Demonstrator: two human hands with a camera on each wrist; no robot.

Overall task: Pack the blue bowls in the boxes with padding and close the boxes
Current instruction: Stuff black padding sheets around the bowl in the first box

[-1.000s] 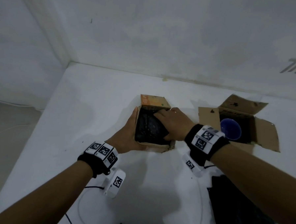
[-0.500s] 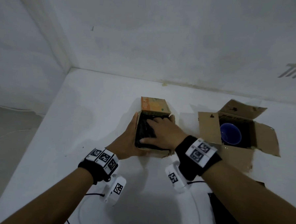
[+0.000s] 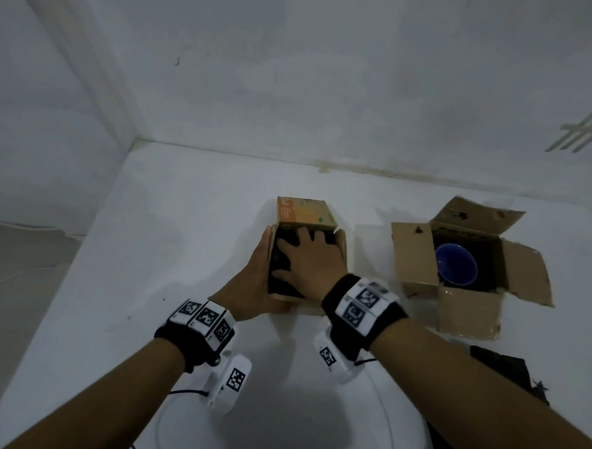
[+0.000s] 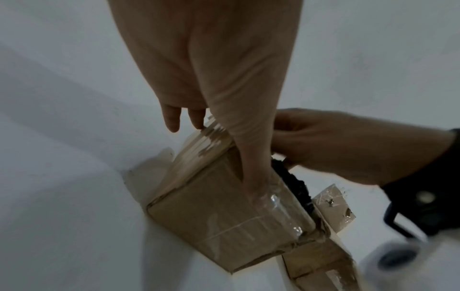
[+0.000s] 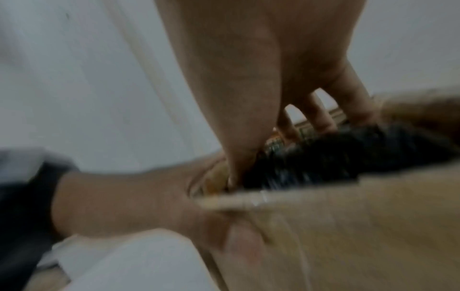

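A small cardboard box [image 3: 343, 257] stands mid-table, its orange far flap [image 3: 302, 211] upright and black padding [image 3: 281, 258] filling it to the top. My right hand [image 3: 303, 255] lies flat on that padding with fingers spread, pressing down. My left hand [image 3: 262, 260] rests straight-fingered against the box's left wall; the left wrist view shows its thumb [image 4: 251, 157] down the near wall of the box [image 4: 224, 214]. A second box [image 3: 413, 258] stands open to the right, with a blue bowl [image 3: 455, 263] on dark padding inside. Whatever lies under the padding in the first box is hidden.
More black padding [image 3: 506, 369] lies on the table at the lower right, by my right forearm. A white cable [image 3: 389, 421] loops near the front edge. White walls close the table at the back and left. The table's left edge drops to the floor.
My right hand moved from the box's right side to the middle of the padding and spread flat. My left hand stayed against the box's left wall.
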